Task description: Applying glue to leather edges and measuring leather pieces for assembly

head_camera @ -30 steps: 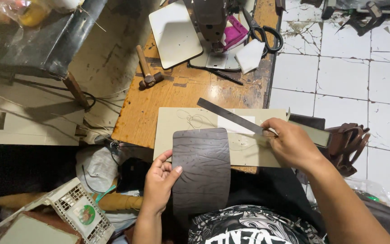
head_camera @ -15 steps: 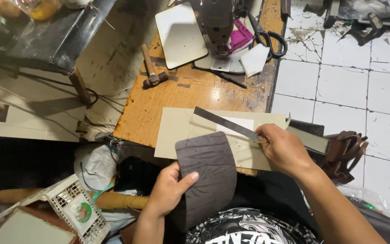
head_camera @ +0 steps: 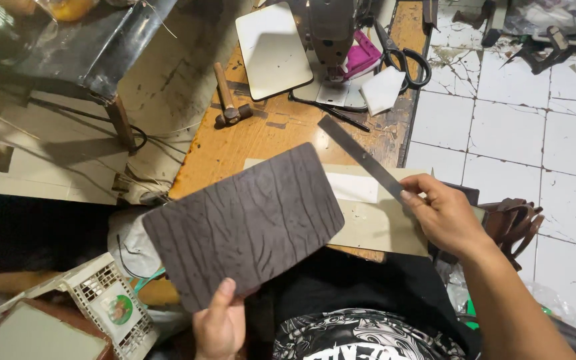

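Left hand point(head_camera: 220, 325) under leather piece point(head_camera: 245, 223)

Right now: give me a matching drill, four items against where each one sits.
Items:
1. dark textured leather panel
2. metal ruler
3. scissors
4. hammer

Places:
A. by the sewing machine, table's far right edge
B. in the right hand
C. lying on the wooden table, left of the ruler
D. in the left hand

Pairs: 1-D, 2-B, 3-A, 4-C

Your left hand point(head_camera: 220, 327): bare, no glove | your right hand point(head_camera: 443, 215): bare, forearm unsleeved | your torso, bottom centre: black shirt, white graphic print
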